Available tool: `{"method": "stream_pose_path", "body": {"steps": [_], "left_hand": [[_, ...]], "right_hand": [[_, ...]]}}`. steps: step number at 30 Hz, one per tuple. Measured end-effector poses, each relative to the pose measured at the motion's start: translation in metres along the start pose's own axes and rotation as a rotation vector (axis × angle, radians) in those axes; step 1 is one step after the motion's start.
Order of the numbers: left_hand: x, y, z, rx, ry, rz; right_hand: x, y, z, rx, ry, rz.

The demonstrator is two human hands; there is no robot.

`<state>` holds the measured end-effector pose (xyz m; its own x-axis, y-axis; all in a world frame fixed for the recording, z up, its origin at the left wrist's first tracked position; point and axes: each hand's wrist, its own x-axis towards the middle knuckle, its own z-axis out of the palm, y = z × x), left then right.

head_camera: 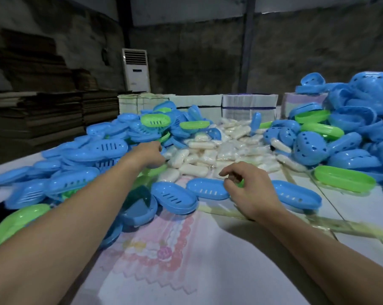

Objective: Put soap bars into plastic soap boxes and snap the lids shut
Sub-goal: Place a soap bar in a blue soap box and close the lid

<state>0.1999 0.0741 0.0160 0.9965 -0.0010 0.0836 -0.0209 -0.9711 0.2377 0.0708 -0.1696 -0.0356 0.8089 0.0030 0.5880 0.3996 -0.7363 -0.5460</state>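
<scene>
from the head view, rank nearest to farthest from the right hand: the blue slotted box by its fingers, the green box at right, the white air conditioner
Measured from the right hand:
1. blue slotted box, beside its fingers.
2. green box, on the table's right.
3. white air conditioner, by the back wall.

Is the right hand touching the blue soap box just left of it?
Cannot tell. In the head view the right hand overlaps the edge of the blue soap box, its curled fingers above it, but no clear contact or gap shows.

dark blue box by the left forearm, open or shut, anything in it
Open and empty: the dark blue box lies hollow side up with no lid on it, and its bare inside shows no soap.
</scene>
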Motion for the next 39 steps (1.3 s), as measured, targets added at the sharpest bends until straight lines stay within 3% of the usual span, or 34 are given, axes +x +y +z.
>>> {"method": "stream_pose_path", "body": {"steps": [7, 13, 21, 25, 34, 39], "left_hand": [[0.019, -0.047, 0.007, 0.247, -0.02, -0.115], [0.026, -0.045, 0.015, 0.202, 0.062, -0.102], [0.023, -0.044, 0.017, -0.29, 0.251, -0.136], [0.016, -0.049, 0.017, -0.422, 0.336, -0.173], [0.011, -0.04, 0.009, -0.186, 0.472, -0.079], [0.006, -0.035, 0.0, -0.153, 0.592, 0.134]], "right_hand": [[0.0, 0.0, 0.004, -0.046, -0.019, -0.08], [-0.001, 0.001, 0.003, -0.015, -0.06, -0.068], [-0.001, 0.002, 0.001, -0.002, -0.059, -0.033], [0.001, 0.002, 0.0, 0.012, -0.047, -0.008], [0.003, 0.007, -0.003, 0.0, -0.03, 0.028], [0.003, 0.01, -0.004, 0.055, 0.008, 0.035]]}}
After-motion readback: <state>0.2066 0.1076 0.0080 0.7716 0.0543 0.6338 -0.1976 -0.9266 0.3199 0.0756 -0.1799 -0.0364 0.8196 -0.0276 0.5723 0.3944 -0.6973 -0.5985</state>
